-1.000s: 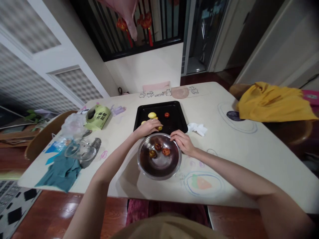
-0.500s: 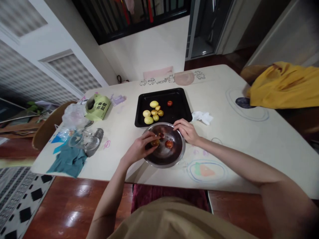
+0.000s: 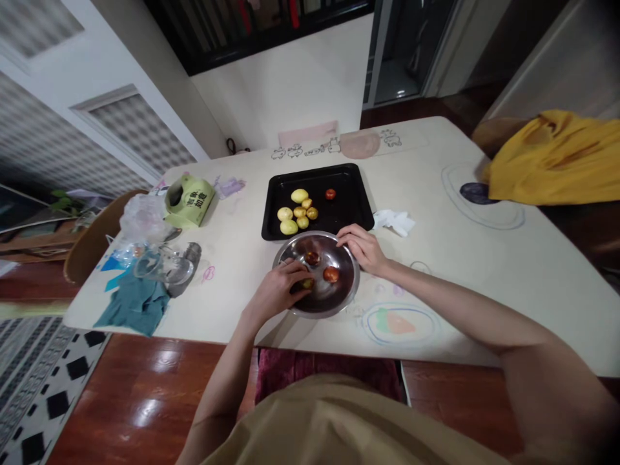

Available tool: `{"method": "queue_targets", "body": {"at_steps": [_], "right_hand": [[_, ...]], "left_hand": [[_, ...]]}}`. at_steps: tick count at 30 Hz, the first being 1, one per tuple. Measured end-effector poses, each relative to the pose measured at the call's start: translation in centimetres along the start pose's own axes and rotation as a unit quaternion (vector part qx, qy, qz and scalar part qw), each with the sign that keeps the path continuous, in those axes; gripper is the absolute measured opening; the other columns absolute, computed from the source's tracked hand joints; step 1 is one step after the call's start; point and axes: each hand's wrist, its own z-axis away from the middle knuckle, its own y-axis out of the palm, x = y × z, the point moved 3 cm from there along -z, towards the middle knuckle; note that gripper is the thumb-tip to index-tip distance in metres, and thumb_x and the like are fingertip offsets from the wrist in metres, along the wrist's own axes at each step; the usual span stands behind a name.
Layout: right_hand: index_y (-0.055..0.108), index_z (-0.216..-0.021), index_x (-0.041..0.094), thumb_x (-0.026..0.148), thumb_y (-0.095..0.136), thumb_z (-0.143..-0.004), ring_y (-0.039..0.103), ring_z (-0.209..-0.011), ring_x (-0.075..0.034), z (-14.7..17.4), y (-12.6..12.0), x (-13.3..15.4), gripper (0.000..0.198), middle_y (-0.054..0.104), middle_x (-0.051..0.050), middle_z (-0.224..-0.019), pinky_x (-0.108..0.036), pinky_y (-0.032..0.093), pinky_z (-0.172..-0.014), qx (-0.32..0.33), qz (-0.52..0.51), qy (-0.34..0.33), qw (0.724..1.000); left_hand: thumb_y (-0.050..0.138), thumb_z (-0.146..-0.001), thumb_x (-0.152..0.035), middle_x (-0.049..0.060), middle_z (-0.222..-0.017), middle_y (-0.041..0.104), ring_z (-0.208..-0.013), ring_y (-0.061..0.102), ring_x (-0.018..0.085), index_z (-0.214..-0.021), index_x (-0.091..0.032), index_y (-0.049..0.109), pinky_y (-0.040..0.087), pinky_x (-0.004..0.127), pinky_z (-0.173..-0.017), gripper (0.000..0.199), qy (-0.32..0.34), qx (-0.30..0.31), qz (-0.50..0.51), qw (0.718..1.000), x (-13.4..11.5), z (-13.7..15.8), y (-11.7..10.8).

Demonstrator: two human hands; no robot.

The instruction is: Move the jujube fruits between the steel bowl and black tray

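Observation:
A shiny metal bowl (image 3: 324,307) stands on the table in front of me. My left hand (image 3: 278,287) reaches inside it, fingers closed around a small greenish-yellow fruit (image 3: 308,283) that they mostly cover. Beside that fruit lies a red tomato (image 3: 331,274) at the bottom, and a reddish-brown patch on the bowl's wall looks like a reflection. My right hand (image 3: 363,248) grips the bowl's far right rim with bent fingers. Just behind the bowl, a black baking tray (image 3: 346,223) carries several yellow fruits (image 3: 299,195) and one red tomato (image 3: 330,194).
White crumpled tissue (image 3: 394,222) lies right of the tray. At the left are a green tissue pack (image 3: 191,203), a clear plastic bag (image 3: 143,218), a glass pitcher (image 3: 165,268) on its side and a teal cloth (image 3: 135,303). A yellow garment (image 3: 557,158) hangs over a chair at the right.
My left hand has moved slightly lower in the bowl with the greenish-yellow fruit. My right hand keeps its place on the rim. The whole view has shifted a little.

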Motion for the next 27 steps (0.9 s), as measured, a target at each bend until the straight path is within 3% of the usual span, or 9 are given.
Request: {"method": "queue_targets", "body": {"at_steps": [10, 17, 21, 24, 27], "right_hand": [[0.071, -0.098, 0.022, 0.033, 0.035, -0.115, 0.068, -0.097, -0.023, 0.0, 0.0, 0.0, 0.041, 0.07, -0.011, -0.106, -0.04, 0.056, -0.085, 0.004, 0.001, 0.0, 1.0], [0.072, -0.096, 0.022, 0.04, 0.033, -0.115, 0.069, -0.098, -0.023, 0.3, 0.2, -0.4, 0.047, 0.071, -0.011, -0.106, -0.041, 0.057, -0.088, 0.006, 0.003, 0.026, 1.0], [0.071, -0.097, 0.022, 0.038, 0.033, -0.115, 0.069, -0.098, -0.023, 0.2, 0.1, -0.4, 0.045, 0.071, -0.011, -0.106, -0.042, 0.057, -0.087, 0.007, -0.001, 0.027, 1.0], [0.071, -0.097, 0.022, 0.038, 0.033, -0.115, 0.069, -0.097, -0.024, 0.2, 0.0, -0.2, 0.045, 0.071, -0.011, -0.106, -0.042, 0.057, -0.087, 0.01, -0.003, 0.027, 1.0], [0.071, -0.096, 0.022, 0.036, 0.035, -0.115, 0.069, -0.097, -0.024, 0.2, -0.1, 0.1, 0.043, 0.071, -0.011, -0.105, -0.041, 0.056, -0.086, 0.008, -0.003, 0.02, 1.0]], "left_hand": [[0.087, -0.085, -0.015, 0.007, -0.114, 0.075, -0.114, 0.067, 0.028, -0.113, -0.017, 0.077, 0.059, 0.042, -0.099, 0.029, 0.0, 0.08, -0.105, 0.991, -0.4, -1.4, 0.5], [0.086, -0.087, -0.02, 0.008, -0.119, 0.075, -0.118, 0.067, 0.029, -0.122, -0.018, 0.074, 0.058, 0.045, -0.103, 0.037, 0.024, 0.07, -0.062, 0.995, 0.2, -1.3, 0.4], [0.081, -0.095, -0.028, 0.008, -0.119, 0.076, -0.114, 0.07, 0.027, -0.125, -0.02, 0.074, 0.06, 0.043, -0.1, 0.032, 0.033, 0.027, 0.003, 0.999, 0.5, -0.9, -0.1], [0.071, -0.103, -0.033, 0.009, -0.113, 0.078, -0.106, 0.072, 0.024, -0.116, -0.02, 0.077, 0.06, 0.039, -0.096, 0.02, 0.029, -0.046, 0.08, 0.995, 1.5, -1.0, -0.8], [0.065, -0.106, -0.032, 0.009, -0.1, 0.079, -0.095, 0.074, 0.02, -0.104, -0.018, 0.079, 0.059, 0.033, -0.089, 0.02, 0.021, -0.133, 0.147, 0.98, 3.3, -1.8, -1.3]]}}
